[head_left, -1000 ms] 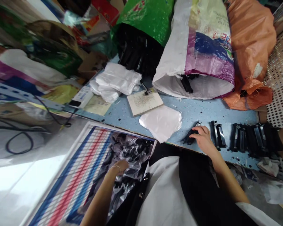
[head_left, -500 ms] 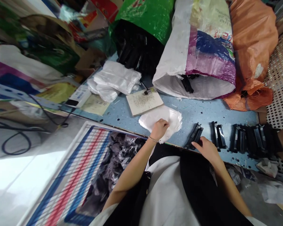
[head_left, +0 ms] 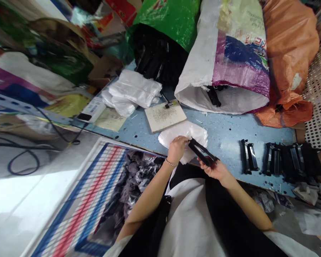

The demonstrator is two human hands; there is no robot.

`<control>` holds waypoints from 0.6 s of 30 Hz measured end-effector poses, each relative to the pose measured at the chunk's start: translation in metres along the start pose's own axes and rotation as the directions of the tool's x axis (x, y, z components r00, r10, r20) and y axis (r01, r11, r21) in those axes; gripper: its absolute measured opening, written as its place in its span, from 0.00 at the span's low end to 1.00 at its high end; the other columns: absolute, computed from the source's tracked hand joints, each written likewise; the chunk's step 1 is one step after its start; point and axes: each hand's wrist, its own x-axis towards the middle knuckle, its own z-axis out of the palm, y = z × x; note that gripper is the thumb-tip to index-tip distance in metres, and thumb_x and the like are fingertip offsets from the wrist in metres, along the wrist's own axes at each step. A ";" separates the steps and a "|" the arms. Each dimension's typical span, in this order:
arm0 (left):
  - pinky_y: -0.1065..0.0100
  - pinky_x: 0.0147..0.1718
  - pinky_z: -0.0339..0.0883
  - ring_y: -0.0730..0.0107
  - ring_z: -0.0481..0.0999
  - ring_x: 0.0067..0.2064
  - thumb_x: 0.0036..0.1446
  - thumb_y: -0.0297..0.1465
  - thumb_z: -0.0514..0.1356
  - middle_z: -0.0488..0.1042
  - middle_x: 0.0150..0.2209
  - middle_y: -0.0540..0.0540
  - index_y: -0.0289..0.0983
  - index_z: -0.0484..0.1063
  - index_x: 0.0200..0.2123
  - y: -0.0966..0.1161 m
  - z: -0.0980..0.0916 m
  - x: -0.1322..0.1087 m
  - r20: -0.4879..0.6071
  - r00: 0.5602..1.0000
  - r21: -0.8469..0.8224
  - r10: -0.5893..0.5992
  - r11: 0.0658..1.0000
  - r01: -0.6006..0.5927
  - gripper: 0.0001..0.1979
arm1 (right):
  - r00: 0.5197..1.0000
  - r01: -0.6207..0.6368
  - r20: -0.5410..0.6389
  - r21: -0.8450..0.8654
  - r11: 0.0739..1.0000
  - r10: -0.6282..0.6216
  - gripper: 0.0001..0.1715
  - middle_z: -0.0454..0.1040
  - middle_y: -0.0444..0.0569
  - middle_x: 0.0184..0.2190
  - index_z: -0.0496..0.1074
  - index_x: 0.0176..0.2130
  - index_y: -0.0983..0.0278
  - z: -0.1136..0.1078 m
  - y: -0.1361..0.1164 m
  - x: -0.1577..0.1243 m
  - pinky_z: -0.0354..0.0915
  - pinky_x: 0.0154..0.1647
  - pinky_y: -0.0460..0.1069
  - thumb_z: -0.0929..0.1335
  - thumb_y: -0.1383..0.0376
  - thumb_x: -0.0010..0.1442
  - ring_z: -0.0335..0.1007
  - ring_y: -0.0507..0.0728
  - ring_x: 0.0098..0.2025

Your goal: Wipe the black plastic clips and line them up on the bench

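My right hand [head_left: 215,169] grips a long black plastic clip piece [head_left: 202,152] and holds it tilted over the table's front edge. Its far tip meets my left hand [head_left: 177,147], whose fingers are pinched on the top of a stack of thin clear plastic bags [head_left: 195,134] lying on the blue table [head_left: 224,128]. More black clip pieces [head_left: 280,157] lie in a row to the right on the table.
Three big sacks, green [head_left: 166,21], white and purple [head_left: 230,60], and orange [head_left: 289,53], lie at the back with black parts inside. A tan pad [head_left: 165,116] and folded white bags [head_left: 132,91] sit left. A striped sack [head_left: 101,200] of bagged parts stands beside my lap.
My left hand rose from the striped sack to the stack of clear bags. My right hand picked a black clip piece off the table and carried it left to meet the left hand.
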 end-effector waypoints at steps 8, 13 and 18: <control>0.57 0.61 0.70 0.61 0.71 0.62 0.66 0.20 0.47 0.69 0.62 0.37 0.39 0.59 0.68 0.049 -0.003 -0.052 0.051 0.859 -0.003 0.510 0.860 -0.510 0.28 | 0.995 0.059 -0.096 0.181 0.982 -0.042 0.15 0.67 0.45 0.28 0.70 0.36 0.62 0.015 0.011 0.034 0.67 0.25 0.45 0.65 0.53 0.58 0.61 0.52 0.27; 0.56 0.60 0.71 0.58 0.67 0.66 0.65 0.23 0.52 0.65 0.63 0.33 0.38 0.48 0.72 0.069 0.008 -0.076 0.122 0.806 -0.157 0.579 0.813 -0.560 0.33 | 0.850 0.267 -0.336 -0.388 0.882 -0.406 0.12 0.73 0.48 0.36 0.71 0.39 0.61 0.016 -0.006 0.016 0.69 0.47 0.54 0.68 0.57 0.57 0.69 0.59 0.41; 0.60 0.57 0.74 0.63 0.77 0.56 0.67 0.27 0.55 0.74 0.55 0.39 0.40 0.66 0.62 0.082 -0.008 -0.080 0.052 0.847 -0.061 0.530 0.848 -0.527 0.21 | 0.859 0.306 -0.133 -0.642 0.704 -0.494 0.20 0.77 0.53 0.46 0.72 0.52 0.61 0.022 -0.016 -0.016 0.67 0.54 0.57 0.65 0.59 0.62 0.72 0.60 0.47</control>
